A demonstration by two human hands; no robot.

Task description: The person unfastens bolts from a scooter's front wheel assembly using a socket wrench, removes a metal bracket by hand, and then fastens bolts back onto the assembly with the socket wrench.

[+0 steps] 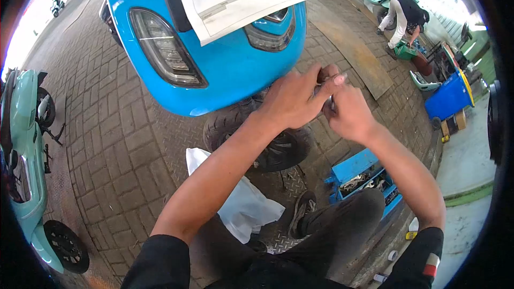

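My left hand [293, 98] and my right hand [349, 111] meet just off the lower right of a blue scooter's tail panel [214, 93]. Both are closed, fingertips pressed together. Whatever lies between them, if anything, is too small or hidden to name. The scooter carries clear-lensed lights [166, 48], and printed paper sheets [241, 8] lie over its top. Below the hands and left forearm is the rear tyre [297, 144], partly covered. A white plastic bag [249, 208] rests on the floor between my legs.
An open blue toolbox [349, 170] with metal tools sits beside my right knee. Mint-green scooters [24, 107] stand at left. At the far right, a person [404, 18] bends over a green container [406, 52]. A blue bin [448, 96] stands near the right wall.
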